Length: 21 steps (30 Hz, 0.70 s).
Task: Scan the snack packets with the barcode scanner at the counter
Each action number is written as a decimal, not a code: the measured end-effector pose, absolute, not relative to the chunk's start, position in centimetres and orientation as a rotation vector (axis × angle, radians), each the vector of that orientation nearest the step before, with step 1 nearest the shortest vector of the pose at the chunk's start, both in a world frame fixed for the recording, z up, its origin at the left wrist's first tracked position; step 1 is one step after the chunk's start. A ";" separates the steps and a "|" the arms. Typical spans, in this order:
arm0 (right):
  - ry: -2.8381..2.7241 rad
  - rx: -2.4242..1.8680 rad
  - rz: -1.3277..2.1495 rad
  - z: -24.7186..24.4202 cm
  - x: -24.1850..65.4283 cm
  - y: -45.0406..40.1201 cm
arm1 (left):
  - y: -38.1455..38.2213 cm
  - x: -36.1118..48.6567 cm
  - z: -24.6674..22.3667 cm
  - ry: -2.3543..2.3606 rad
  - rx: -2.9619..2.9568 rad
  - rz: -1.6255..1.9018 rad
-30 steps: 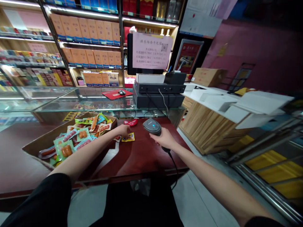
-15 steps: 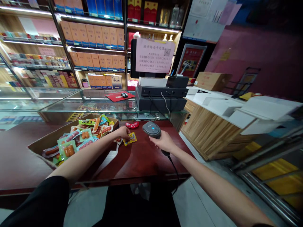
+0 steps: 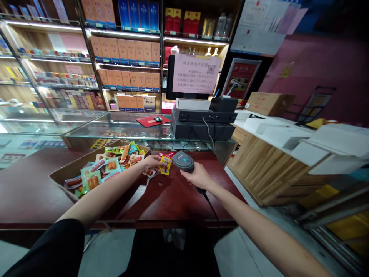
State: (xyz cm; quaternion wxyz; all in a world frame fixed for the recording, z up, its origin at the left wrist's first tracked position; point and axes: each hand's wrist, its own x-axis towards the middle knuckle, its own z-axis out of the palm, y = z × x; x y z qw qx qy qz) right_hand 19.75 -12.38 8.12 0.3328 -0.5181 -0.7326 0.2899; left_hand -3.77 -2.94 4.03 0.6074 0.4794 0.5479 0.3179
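Yellow packet (image 3: 165, 165) in left hand (image 3: 151, 162), pinches it with nearly closed fingers just beside scanner (image 3: 183, 161), grips that in curled right hand (image 3: 199, 176), and has more packs (image 3: 112, 164) unpicked in box (image 3: 59, 174).

**Head-high, facing forward and down**

Looks from above and behind the bare left hand (image 3: 152, 162) and the bare right hand (image 3: 198, 176). Slants down near both, over the glossy dark-red counter (image 3: 184, 200) under them, then reaches forward to the tall, dark-framed, lit shelves (image 3: 123, 35), well beyond.
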 end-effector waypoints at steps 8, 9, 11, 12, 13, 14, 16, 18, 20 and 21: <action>-1.923 -1.357 0.726 8.6 19.5 -12.8 | -3.5 -3.5 5.6 1.231 1.185 0.719; -1.921 -1.363 0.727 8.7 19.5 -12.9 | -3.5 -3.4 5.8 1.221 1.199 0.705; -1.917 -1.371 0.736 8.8 19.5 -13.0 | -3.5 -3.4 6.2 1.228 1.211 0.697; -1.915 -1.369 0.746 8.8 19.5 -12.9 | -3.5 -3.5 6.3 1.235 1.210 0.699; -1.914 -1.362 0.762 8.7 19.5 -12.9 | -3.6 -3.5 6.4 1.242 1.204 0.703; -1.912 -1.351 0.780 8.6 19.4 -12.8 | -3.7 -3.6 6.6 1.246 1.195 0.711; -1.909 -1.333 0.810 8.2 19.3 -12.5 | -3.9 -4.0 6.9 1.252 1.162 0.744; -1.909 -1.325 0.830 7.9 19.0 -12.2 | -4.2 -4.6 7.4 1.253 1.129 0.786; -1.913 -1.308 0.851 7.9 18.5 -12.0 | -4.5 -5.4 7.9 1.256 1.119 0.818; -1.920 -1.295 0.865 7.9 18.1 -11.9 | -4.6 -6.0 8.2 1.263 1.144 0.827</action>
